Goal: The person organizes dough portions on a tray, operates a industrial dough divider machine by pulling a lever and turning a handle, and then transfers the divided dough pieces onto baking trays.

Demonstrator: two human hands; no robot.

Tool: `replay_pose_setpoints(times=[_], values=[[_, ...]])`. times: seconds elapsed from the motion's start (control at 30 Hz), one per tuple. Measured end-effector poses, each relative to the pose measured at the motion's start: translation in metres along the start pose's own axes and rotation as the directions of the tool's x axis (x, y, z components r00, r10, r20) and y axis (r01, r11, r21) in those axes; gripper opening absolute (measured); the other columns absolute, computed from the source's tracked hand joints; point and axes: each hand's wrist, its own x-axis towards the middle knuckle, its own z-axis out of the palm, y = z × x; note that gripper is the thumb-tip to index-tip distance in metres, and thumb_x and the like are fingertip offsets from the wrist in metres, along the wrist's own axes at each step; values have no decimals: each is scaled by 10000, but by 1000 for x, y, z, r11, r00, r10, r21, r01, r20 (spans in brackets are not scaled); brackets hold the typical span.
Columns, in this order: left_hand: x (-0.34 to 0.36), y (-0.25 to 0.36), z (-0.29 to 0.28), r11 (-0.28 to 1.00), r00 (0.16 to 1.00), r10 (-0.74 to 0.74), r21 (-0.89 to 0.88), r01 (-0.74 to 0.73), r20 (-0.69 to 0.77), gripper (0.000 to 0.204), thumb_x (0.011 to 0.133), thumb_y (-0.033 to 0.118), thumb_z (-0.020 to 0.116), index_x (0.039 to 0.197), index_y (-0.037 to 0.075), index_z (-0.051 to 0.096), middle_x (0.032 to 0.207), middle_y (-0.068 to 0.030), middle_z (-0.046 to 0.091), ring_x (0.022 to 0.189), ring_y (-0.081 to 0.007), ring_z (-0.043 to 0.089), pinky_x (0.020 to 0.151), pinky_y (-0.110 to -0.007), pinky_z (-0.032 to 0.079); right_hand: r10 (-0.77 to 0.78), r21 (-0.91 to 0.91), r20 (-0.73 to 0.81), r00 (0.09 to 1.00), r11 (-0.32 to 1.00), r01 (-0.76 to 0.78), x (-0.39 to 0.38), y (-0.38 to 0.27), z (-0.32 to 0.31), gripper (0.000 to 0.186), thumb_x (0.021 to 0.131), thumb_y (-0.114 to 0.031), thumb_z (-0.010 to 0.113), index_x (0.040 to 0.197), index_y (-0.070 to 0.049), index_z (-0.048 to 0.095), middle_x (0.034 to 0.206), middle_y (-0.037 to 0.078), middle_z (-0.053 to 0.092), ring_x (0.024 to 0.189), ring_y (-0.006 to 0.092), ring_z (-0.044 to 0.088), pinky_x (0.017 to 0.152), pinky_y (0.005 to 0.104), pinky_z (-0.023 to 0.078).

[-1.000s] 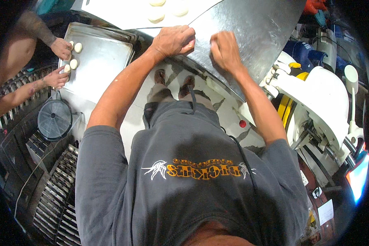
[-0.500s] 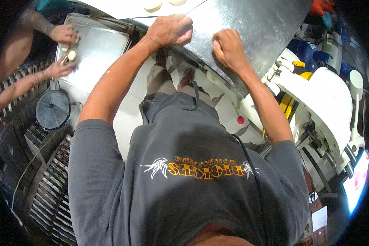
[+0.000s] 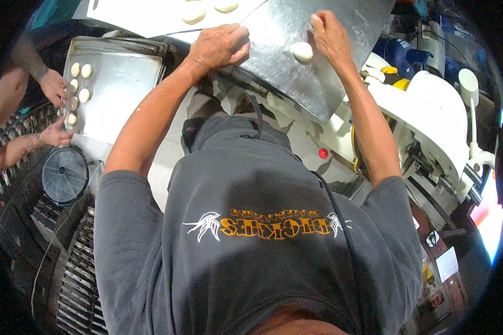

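Observation:
A round white dough ball rests on the brushed steel tabletop. Just to its right is my right hand, apart from the ball, with its fingers loosely bent and nothing seen in them. My left hand is curled closed at the tabletop's near edge, beside a white board; whatever lies under its fingers is hidden. Beyond it, flattened dough rounds lie on the white board.
On the left, another person's hands set dough balls along a metal tray. Below that tray stands a round black fan. A large white machine is close on my right. A red round thing lies on the floor.
My right hand has moved up and right, loosening from a fist and uncovering the dough ball. The left remains curled. More dough balls show on the tray as the other person's hands shift left.

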Motion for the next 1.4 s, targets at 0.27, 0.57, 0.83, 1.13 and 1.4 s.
replay_pose_setpoints(times=[0.27,0.57,0.83,1.13,1.4], values=[[-1,-2,0,1000,1000,-3,0,3,15,167,869,226,691,962,114,609,849,-58,634,775,-261,678,647,-378,547,-178,-234,-132,975,962,144,-16,-24,43,302,939,-304,567,1129,-72,608,1115,176,630,1047,394,565,897,548,407],[-7,-5,5,996,998,-43,-74,47,55,175,822,213,683,963,138,610,861,-47,654,797,-264,684,660,-395,547,-75,-328,-46,996,943,56,-19,-29,40,442,947,-424,583,1233,-90,623,1240,155,637,1208,366,558,1008,537,402],[-38,33,-30,919,945,-316,-220,326,80,196,939,262,675,987,73,683,916,-115,692,808,-282,693,705,-359,542,142,512,345,928,800,-313,-6,13,4,424,913,-456,653,1122,-90,706,1014,86,717,956,219,659,858,392,505],[-304,24,3,530,530,-847,-118,839,-40,187,933,212,674,1002,39,693,823,-165,701,753,-276,700,708,-371,546,124,50,485,866,984,-169,-41,-22,-31,234,791,-181,817,900,-71,641,837,13,650,775,139,594,734,331,494],[-394,26,30,238,261,-962,-217,946,79,250,918,237,687,1038,18,696,853,-139,720,788,-223,697,729,-351,546,-24,364,389,921,923,-129,9,-106,11,396,790,-278,850,996,-13,640,924,78,683,783,144,611,722,306,519]])
